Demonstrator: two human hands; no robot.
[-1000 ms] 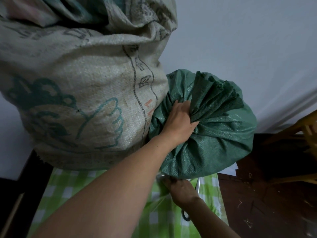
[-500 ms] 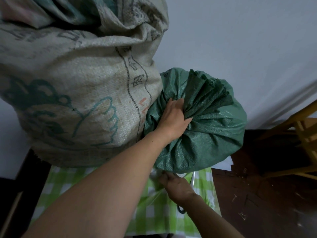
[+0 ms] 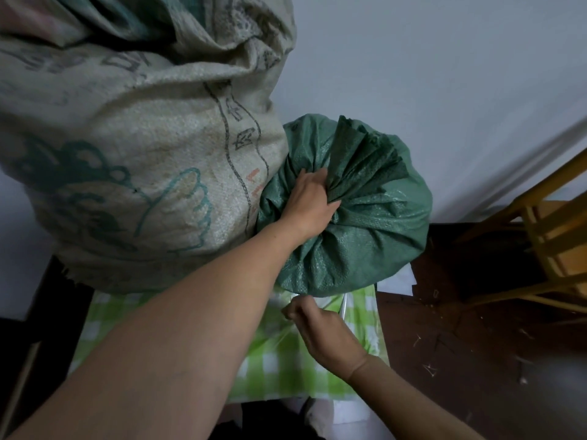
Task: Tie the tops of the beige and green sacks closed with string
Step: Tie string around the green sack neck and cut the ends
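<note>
A big beige woven sack point(image 3: 143, 147) with green print stands on the table, its top loosely folded. To its right, touching it, is the smaller green sack point(image 3: 368, 242). My left hand point(image 3: 313, 201) is clenched around the green sack's gathered neck, and the pleated top fans out above my fingers. My right hand point(image 3: 320, 331) is low in front of the green sack, fingers pinched shut on a pale, translucent string point(image 3: 276, 339) that trails over the tablecloth. No string is visible around either sack.
Both sacks rest on a table with a green-and-white checked cloth point(image 3: 279, 376). A scissor blade point(image 3: 343, 308) shows beside my right hand. A wooden chair point(image 3: 552, 236) stands at the right on a dark floor point(image 3: 460, 344) littered with scraps. A white wall is behind.
My right hand has drawn back from under the green sack and closed into a pinch. My left hand keeps its hold on the sack neck.
</note>
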